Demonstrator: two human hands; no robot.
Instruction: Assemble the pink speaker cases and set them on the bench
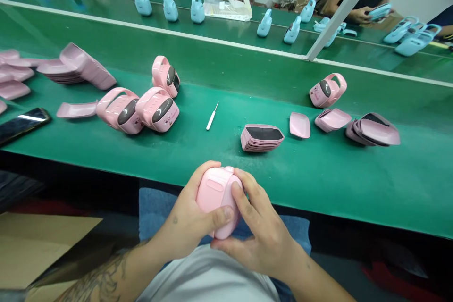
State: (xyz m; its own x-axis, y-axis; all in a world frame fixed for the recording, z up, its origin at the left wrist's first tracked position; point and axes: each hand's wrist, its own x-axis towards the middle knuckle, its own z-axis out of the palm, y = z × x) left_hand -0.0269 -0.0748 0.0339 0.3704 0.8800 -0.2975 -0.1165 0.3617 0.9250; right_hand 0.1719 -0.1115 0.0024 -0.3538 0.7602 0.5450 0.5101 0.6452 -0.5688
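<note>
1. Pink housing (212,193): held in the air above the person's lap, at the near edge of the green surface (318,174).
2. Left hand (193,219): curled round the housing's left side, thumb laid across its near part; the fingers are partly hidden.
3. Right hand (264,229): partly closed on the same housing, fingertips against its right side and far end, thumb at its near end.
4. White-handled screwdriver (212,119): lies on the surface, far of the hands, touching nothing.
5. Stack of panels (262,139): right of the screwdriver, dark face uppermost. A single pink panel (299,125) lies just right of it.
6. Three handled pink units (158,109): grouped left of the screwdriver. One further handled unit (327,90) stands at far right.
7. Phone (23,125): flat at the left, near edge.
8. Light-blue units (170,7): spaced along the far bench, beyond the divider.
</note>
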